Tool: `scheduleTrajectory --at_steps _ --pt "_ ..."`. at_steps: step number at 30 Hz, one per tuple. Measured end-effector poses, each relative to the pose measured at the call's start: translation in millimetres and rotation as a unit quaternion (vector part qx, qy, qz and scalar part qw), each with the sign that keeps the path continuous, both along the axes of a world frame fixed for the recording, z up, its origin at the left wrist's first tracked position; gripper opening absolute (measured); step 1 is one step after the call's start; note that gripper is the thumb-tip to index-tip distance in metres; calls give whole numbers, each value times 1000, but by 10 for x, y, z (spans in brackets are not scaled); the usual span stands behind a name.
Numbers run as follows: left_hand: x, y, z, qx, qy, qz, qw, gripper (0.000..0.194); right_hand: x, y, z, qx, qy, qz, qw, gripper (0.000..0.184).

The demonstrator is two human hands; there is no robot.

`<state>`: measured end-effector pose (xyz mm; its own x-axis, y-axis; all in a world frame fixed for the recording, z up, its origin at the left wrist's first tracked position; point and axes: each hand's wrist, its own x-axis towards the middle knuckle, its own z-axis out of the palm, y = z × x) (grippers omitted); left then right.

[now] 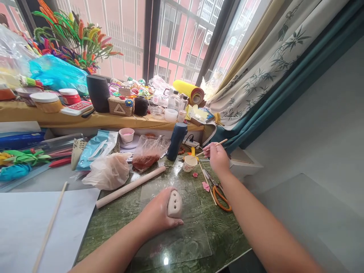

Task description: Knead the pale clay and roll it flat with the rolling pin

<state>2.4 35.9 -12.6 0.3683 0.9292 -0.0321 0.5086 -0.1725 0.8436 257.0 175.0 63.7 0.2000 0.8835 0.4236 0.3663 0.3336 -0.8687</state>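
Pale clay block (174,204) is clasped by left hand (159,210); thin wooden stick (199,154), pinched by right hand (216,155), is seemingly dipped in adjacent white paper cup (189,167); steadiness is needed next

Single head-worn view, facing forward and down, near above the table (224,235), window (179,41) ahead

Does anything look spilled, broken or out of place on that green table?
Nothing looks broken, but one pink scrap lies loose by the scissors and another near the paper cup, like stray litter. Pale specks dot the clear sheet below the left hand.
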Motion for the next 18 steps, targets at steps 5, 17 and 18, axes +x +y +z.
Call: scheduleTrajectory --at_steps 5,17,18 --pt "2 2 -21 10 -7 -4 1000 85 -83 38 -223 -28 -13 21 999 55" --pt "-6 0 0 0 -4 -8 1000 88 -28 -590 127 111 214 -60 969 36" --pt "-4 3 1 -1 -3 -8 1000 87 -86 -707 138 101 235 -26 966 35"
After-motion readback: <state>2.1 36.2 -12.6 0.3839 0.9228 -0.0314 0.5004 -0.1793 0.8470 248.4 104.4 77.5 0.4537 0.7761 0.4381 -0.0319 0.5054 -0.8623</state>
